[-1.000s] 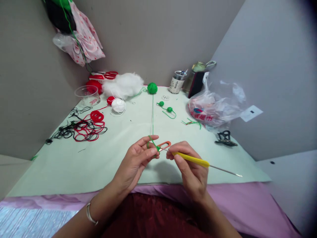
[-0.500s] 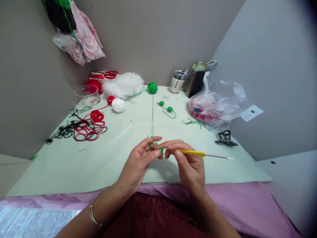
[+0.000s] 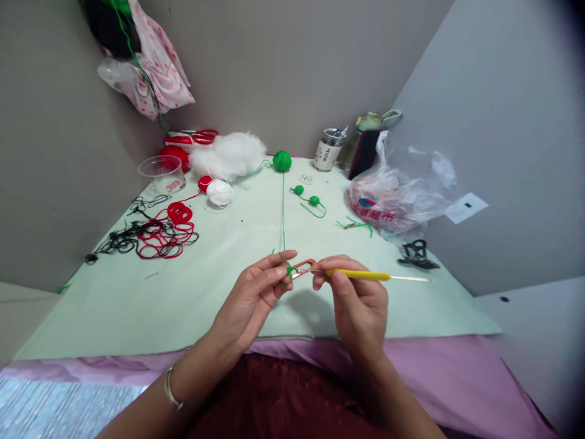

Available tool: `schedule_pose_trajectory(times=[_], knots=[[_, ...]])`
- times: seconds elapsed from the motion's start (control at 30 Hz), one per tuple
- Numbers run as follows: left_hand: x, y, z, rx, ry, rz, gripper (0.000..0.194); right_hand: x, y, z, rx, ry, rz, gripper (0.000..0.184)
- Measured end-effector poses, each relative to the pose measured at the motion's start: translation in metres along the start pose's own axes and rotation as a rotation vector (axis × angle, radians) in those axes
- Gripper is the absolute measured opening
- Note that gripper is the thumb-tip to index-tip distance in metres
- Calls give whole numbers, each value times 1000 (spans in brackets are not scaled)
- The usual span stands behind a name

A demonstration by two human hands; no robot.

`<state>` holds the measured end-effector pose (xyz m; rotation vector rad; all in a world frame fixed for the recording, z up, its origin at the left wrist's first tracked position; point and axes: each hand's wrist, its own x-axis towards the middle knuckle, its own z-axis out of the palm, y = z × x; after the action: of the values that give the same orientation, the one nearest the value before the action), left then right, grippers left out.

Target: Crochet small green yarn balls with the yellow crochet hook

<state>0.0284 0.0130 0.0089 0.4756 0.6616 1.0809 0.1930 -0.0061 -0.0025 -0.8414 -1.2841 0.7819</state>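
Note:
Between thumb and fingers, my left hand point(image 3: 256, 289) pinches a small piece of green crochet point(image 3: 289, 272), with green yarn passing over the fingers. An orange stitch marker or clip point(image 3: 307, 266) sticks out at the right of this piece. My right hand point(image 3: 359, 299) grips a crochet hook point(image 3: 359, 275) by its yellow handle; its metal tip points left and reaches the green stitches. From the left fingers a taut green strand point(image 3: 283, 213) runs back to a green yarn ball point(image 3: 282, 161).
At left lie tangled black cord point(image 3: 121, 239) and red cord point(image 3: 179, 213), near a clear plastic cup point(image 3: 163, 177) and white stuffing point(image 3: 233, 155). Two small green balls point(image 3: 314, 200) rest mid-table. A plastic bag point(image 3: 397, 195), pen holder point(image 3: 328, 150) and black hair claw point(image 3: 417, 254) stand right.
My right hand has drawn the hook a little to the right, away from my left hand. My left hand has shifted slightly left, and more of the orange clip shows.

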Motion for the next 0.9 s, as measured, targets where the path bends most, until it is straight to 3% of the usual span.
schedule_pose_trajectory(times=[0.07, 0.17, 0.33, 0.43, 0.53, 0.73, 0.8, 0.9], knots=[[-1, -1, 1, 65, -28, 58, 32, 2, -1, 2, 75, -25, 33, 19], [-3, -4, 3, 125, -58, 117, 36, 3, -1, 6, 6, -61, 11, 16], [-5, -2, 0, 150, -95, 38, 41, 4, 2, 3, 197, -74, 149, 17], [-5, 0, -1, 158, -105, 33, 37, 5, 0, -2, 229, -98, 147, 21], [-4, 1, -1, 183, -89, 87, 34, 5, -5, -4, -18, -118, -1, 22], [-3, -5, -1, 209, -29, 210, 39, -1, 0, 1, -640, -229, -606, 31], [-2, -6, -1, 111, -42, 118, 42, -4, 3, 3, -742, -187, -652, 38], [-2, -3, -1, -6, -65, -62, 35, -6, 2, 3, -634, -122, -513, 37]])
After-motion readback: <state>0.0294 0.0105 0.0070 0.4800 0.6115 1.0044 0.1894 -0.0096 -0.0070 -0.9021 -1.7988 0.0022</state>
